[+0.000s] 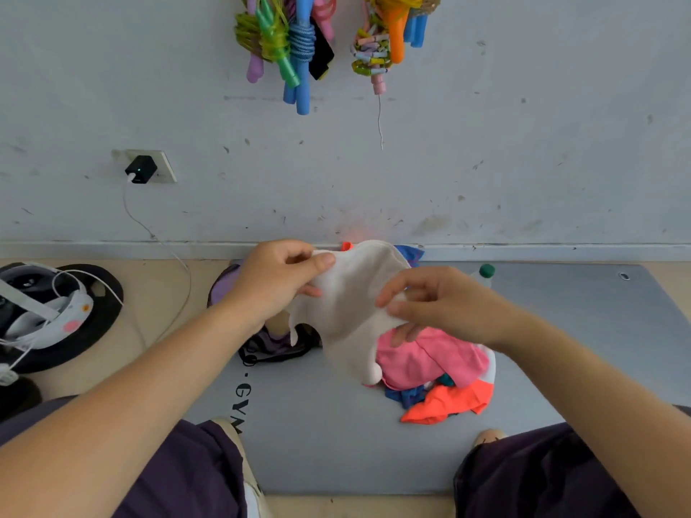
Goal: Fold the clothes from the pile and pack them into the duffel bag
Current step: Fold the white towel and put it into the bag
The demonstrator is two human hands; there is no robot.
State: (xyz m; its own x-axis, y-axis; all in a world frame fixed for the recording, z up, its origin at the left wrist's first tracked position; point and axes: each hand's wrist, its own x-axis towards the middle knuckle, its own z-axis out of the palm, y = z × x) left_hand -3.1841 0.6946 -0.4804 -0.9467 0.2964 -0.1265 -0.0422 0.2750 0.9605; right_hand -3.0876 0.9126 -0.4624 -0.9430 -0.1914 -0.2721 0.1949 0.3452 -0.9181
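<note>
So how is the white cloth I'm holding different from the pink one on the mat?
The white cloth is lifted off the mat, pinched between the left hand and the right hand; the pink cloth lies in the pile on the grey mat, held by neither hand. The white one hangs spread out; the pink one is bunched among other clothes. Neither is folded yet.

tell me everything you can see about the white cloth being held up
The white cloth looks soft and slightly fuzzy, like towelling. It hangs crumpled and unfolded above the grey mat. The left hand pinches its upper edge; the right hand pinches its right side. Its lower end droops by the pink garment.
</note>
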